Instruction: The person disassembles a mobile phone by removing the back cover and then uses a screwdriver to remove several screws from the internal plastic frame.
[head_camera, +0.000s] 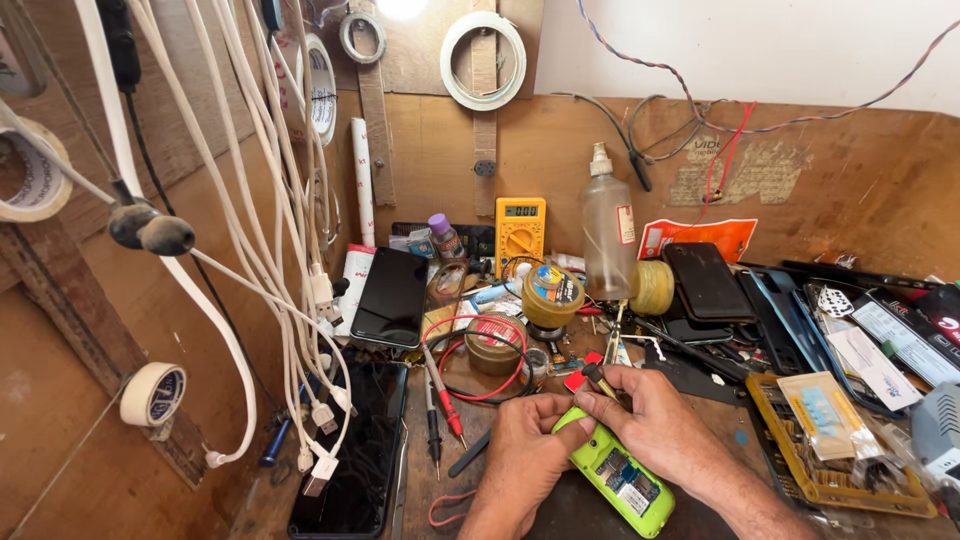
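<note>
Phone: I see a lime-green plastic handset with its back cover off (618, 476), lying near the front edge of the cluttered wooden worktop (720, 410), its circuit board showing.
Long axis: it runs on a slant, the top end toward the back left under my fingers, the bottom end toward the front right.
Left hand: my left hand (522, 452) sits on the phone's left side, fingers closed against the top corner, steadying the body.
Right hand: my right hand (655, 418) lies over the phone's upper right side, fingers pinched together on a slim dark-handled tool with a yellowish collar (598, 379); I judge its tip points down at the top end of the phone, though the tip itself is hidden.
Nearer hand: both touch the phone; the right one carries the tool, the left only holds.
Just behind: a small red plastic piece (578, 376) lies close beyond the fingers, with red and black multimeter probes (440, 400) to the left.
Further back: a yellow digital multimeter (520, 229) stands against the rear wall.
</note>
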